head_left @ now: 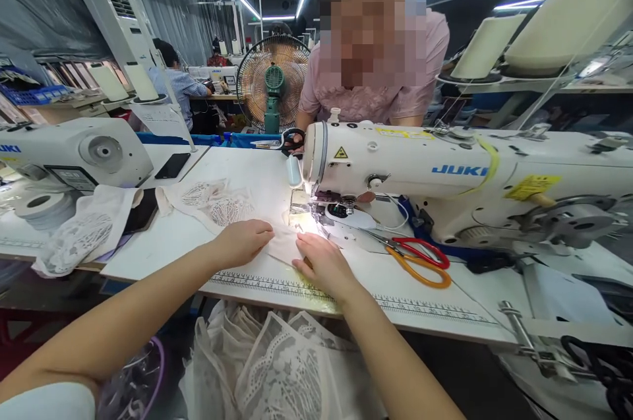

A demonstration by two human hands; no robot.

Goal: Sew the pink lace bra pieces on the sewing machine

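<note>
Near the table's (148, 245) front edge, the left hand (244, 242) grips the pale lace piece (222, 207) with curled fingers; the right hand (324, 263) rests at its right end, though whether those fingers pinch it I cannot tell; the piece reaches toward the sewing machine's (395, 159) lit needle area; scissors (394, 252) lie farther right.

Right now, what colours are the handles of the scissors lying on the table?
The head view shows one red handle and one orange handle.
</note>
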